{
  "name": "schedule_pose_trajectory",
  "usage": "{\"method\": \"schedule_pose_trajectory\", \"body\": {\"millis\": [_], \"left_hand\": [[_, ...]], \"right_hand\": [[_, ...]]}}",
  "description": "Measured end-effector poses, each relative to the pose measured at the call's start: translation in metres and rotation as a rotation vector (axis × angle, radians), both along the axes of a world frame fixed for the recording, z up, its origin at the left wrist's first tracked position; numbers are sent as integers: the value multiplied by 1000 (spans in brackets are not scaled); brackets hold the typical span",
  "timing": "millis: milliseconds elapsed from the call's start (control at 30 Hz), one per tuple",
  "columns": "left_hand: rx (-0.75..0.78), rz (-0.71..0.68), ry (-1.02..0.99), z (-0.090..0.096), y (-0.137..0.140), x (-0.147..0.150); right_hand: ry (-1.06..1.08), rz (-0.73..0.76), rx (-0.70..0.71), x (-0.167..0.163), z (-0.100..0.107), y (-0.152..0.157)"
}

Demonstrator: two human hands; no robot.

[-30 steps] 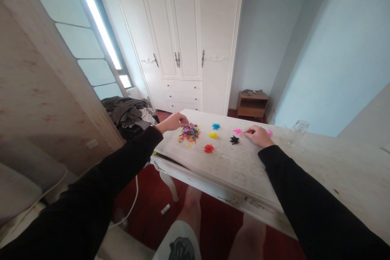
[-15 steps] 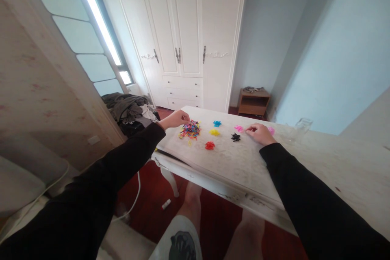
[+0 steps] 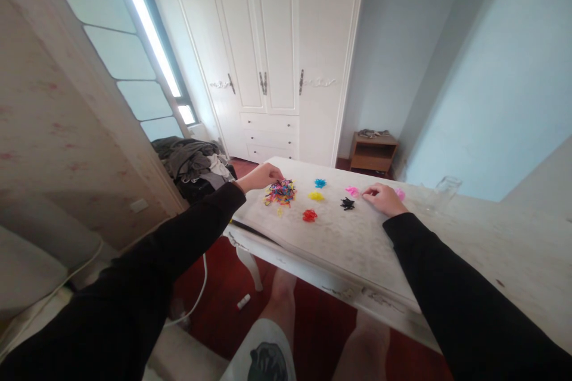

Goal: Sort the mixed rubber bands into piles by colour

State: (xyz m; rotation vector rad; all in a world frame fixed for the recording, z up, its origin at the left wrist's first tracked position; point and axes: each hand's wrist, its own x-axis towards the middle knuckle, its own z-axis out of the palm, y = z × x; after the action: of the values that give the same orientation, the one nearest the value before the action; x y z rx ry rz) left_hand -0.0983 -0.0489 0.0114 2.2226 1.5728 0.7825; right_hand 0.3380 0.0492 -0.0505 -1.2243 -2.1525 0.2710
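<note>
My left hand [image 3: 267, 175] is at the back edge of a mixed pile of small multicoloured bands [image 3: 282, 191], which look like rubber bands. Its fingertips are pinched together, and anything between them is too small to make out. My right hand [image 3: 383, 198] rests low over the table beside a pink heap of bands [image 3: 352, 191], its fingers also closed in a pinch with their contents hidden. Between the hands lie separate heaps: blue bands [image 3: 320, 183], yellow bands [image 3: 316, 196], red bands [image 3: 310, 215] and black bands [image 3: 347, 203].
More pink bands [image 3: 400, 193] show behind my right hand. A clear glass [image 3: 447, 187] stands farther right on the white table [image 3: 353, 250]. Dark clothes [image 3: 190, 161] are piled left of the table; a white wardrobe [image 3: 277, 30] and a small brown cabinet [image 3: 374, 152] stand beyond.
The view has shifted slightly. Both hands stay at nearly the same places, pinched, and the heaps look unchanged.
</note>
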Motion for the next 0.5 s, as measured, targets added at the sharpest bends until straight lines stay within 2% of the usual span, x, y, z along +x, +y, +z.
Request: {"method": "schedule_pose_trajectory", "body": {"millis": [100, 233, 300, 367, 433, 500], "left_hand": [[-2, 18, 3, 7, -1, 4], [-53, 75, -61, 33, -22, 25], [-155, -44, -248, 46, -46, 45], [-200, -137, -299, 51, -78, 71], [-247, -225, -325, 45, -116, 102], [-287, -316, -348, 32, -159, 139]], "right_hand": [[4, 3, -1, 0, 0, 0], [13, 3, 3, 1, 0, -1], [15, 3, 8, 0, 0, -1], [20, 0, 9, 0, -1, -1], [30, -4, 7, 0, -2, -1], [34, -8, 10, 0, -2, 0]]}}
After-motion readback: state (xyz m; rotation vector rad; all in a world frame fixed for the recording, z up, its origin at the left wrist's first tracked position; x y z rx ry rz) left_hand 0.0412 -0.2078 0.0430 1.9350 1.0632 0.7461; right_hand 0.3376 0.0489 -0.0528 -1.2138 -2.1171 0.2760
